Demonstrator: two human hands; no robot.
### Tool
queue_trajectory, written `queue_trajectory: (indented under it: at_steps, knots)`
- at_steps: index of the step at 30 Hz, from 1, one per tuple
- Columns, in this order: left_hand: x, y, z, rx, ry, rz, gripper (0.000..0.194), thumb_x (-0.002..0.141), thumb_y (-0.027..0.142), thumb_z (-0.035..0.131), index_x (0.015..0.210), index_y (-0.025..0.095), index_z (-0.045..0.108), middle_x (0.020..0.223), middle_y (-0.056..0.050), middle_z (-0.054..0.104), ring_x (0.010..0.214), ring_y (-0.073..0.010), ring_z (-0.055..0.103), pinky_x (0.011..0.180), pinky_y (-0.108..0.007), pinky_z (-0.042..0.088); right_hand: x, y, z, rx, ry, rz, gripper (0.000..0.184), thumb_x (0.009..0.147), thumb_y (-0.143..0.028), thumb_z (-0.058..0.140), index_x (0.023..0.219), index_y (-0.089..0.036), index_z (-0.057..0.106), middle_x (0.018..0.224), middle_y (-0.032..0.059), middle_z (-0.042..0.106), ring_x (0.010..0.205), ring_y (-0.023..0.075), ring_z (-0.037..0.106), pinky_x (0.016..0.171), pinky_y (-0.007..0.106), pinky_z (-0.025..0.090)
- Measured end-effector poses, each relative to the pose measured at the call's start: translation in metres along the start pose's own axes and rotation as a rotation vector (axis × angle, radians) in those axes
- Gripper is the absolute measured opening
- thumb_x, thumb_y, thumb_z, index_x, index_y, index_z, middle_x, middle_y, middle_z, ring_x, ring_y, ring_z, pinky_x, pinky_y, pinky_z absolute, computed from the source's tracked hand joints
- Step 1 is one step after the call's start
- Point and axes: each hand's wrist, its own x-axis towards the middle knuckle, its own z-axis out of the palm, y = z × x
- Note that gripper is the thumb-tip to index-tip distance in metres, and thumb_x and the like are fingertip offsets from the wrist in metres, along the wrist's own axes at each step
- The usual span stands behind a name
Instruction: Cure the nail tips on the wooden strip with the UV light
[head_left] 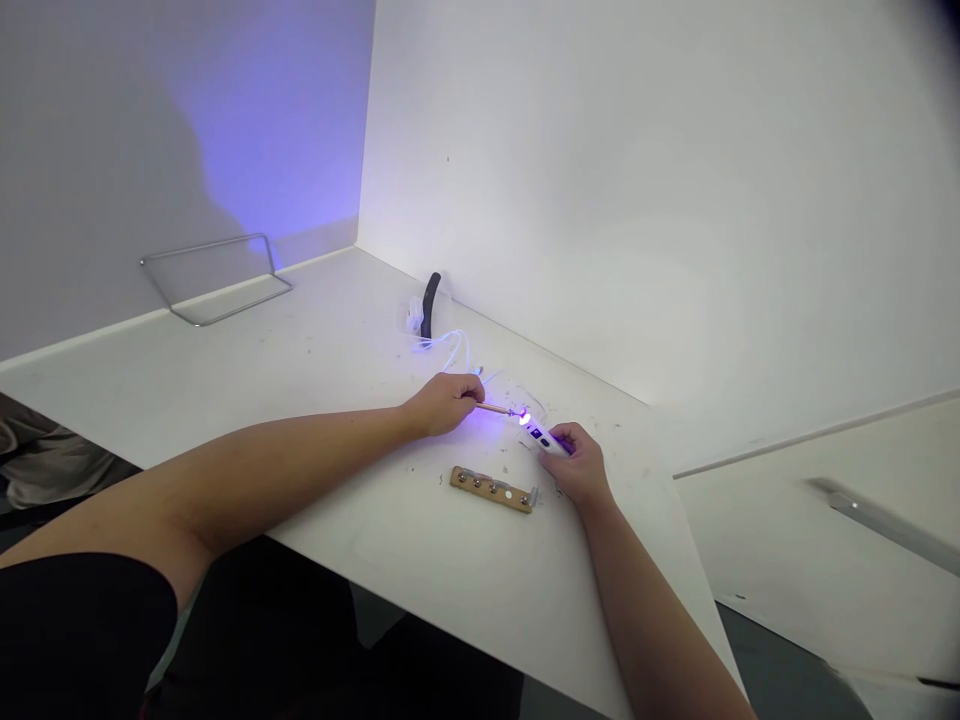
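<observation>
The left hand [442,405] is closed in a pinch on a thin wooden stick [495,408], pointing its tip into the violet glow. The right hand [579,465] curls around a white pen-shaped lamp [546,439], aiming its lit end back at that tip, so both meet just above the white table [337,400]. Glare hides the tip itself. Nearby lie a wooden strip with metal studs [491,490], a tangled white cable [446,350] and a dark curved object [430,305], whose purpose is hard to tell.
</observation>
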Motion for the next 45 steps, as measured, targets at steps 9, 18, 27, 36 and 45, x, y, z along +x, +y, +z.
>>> queue_trajectory:
  at_steps: [9,18,27,36,45]
  knots:
    - [-0.0013,0.0032,-0.0007,0.045,0.020,0.002,0.016,0.071,0.022,0.040,0.072,0.017,0.055,0.065,0.001,0.054,0.060,-0.0121,0.047,0.055,-0.024,0.038,-0.0002,-0.0016,-0.0002,0.003,-0.004,-0.005,0.021,0.055,-0.021,0.058,0.076,-0.019,0.053,0.071,-0.0008,0.057,0.070,0.0158,0.054,0.064,0.027,0.043]
    - [-0.0012,0.0025,0.0001,0.052,0.013,-0.006,0.014,0.071,0.022,0.040,0.071,0.018,0.054,0.064,0.001,0.054,0.059,-0.0121,0.046,0.054,-0.024,0.037,0.0006,0.0001,0.0005,0.005,-0.006,-0.005,0.021,0.055,-0.019,0.059,0.076,-0.019,0.053,0.070,-0.0024,0.057,0.068,0.0148,0.054,0.064,0.026,0.042]
    - [-0.0026,0.0056,-0.0006,0.047,0.016,-0.017,0.014,0.070,0.021,0.039,0.070,0.018,0.053,0.062,0.001,0.053,0.057,-0.0121,0.045,0.053,-0.024,0.036,0.0003,0.0016,0.0005,0.023,-0.015,-0.005,0.022,0.056,-0.021,0.059,0.077,-0.019,0.052,0.069,-0.0013,0.056,0.067,0.0154,0.053,0.062,0.027,0.043]
    - [-0.0017,0.0042,-0.0001,0.055,0.025,-0.003,0.014,0.071,0.022,0.039,0.070,0.018,0.053,0.063,0.001,0.053,0.059,-0.0124,0.046,0.054,-0.024,0.037,0.0013,0.0043,0.0009,0.020,-0.010,-0.016,0.022,0.055,-0.020,0.060,0.076,-0.019,0.053,0.069,-0.0019,0.057,0.067,0.0151,0.053,0.064,0.027,0.042]
    - [-0.0023,0.0046,-0.0003,0.044,0.039,-0.013,0.013,0.071,0.023,0.040,0.070,0.018,0.052,0.060,0.001,0.051,0.056,-0.0114,0.044,0.051,-0.023,0.035,-0.0001,0.0017,0.0009,0.030,-0.001,-0.012,0.020,0.055,-0.020,0.058,0.075,-0.019,0.053,0.069,-0.0019,0.056,0.066,0.0149,0.053,0.062,0.027,0.042]
